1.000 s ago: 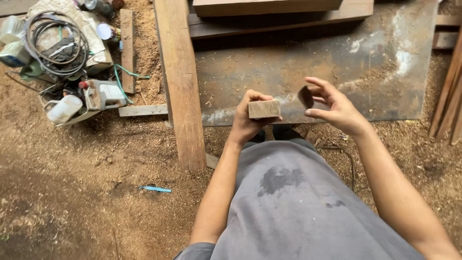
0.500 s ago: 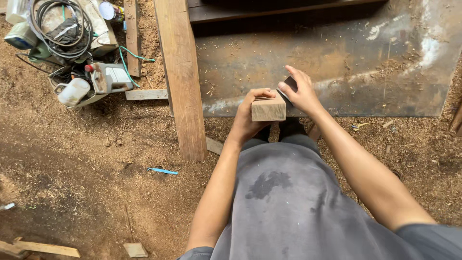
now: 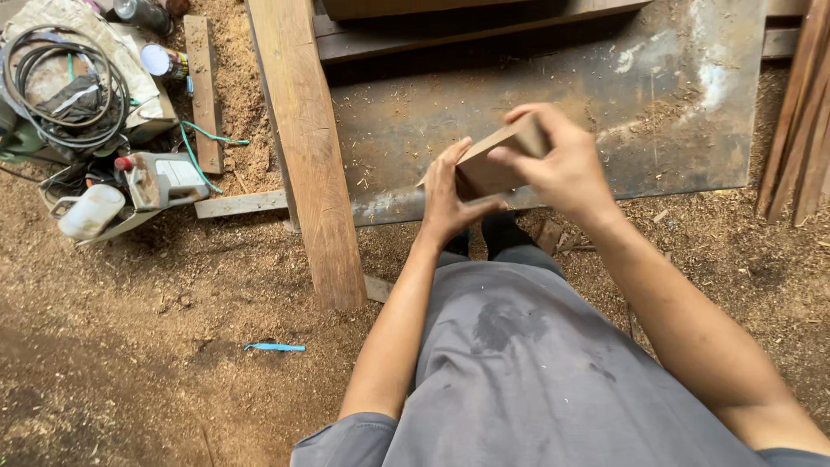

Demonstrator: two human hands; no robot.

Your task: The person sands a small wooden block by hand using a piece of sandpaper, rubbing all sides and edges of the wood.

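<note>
Both hands grip 1 small wooden block (image 3: 497,160), held in the air above the rusty metal sheet (image 3: 553,95). The left hand (image 3: 450,195) presses its lower end; the right hand (image 3: 562,164) wraps its upper end. A long plank (image 3: 307,147) lies left of the sheet.

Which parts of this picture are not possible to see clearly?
- Head view: the wooden block is motion-blurred; right hand covers its far end.
- Left hand: palm hidden behind the block.
- Feet: hidden by the person's own body.
- Coiled cable and power tool: partly cut off or buried in clutter.
</note>
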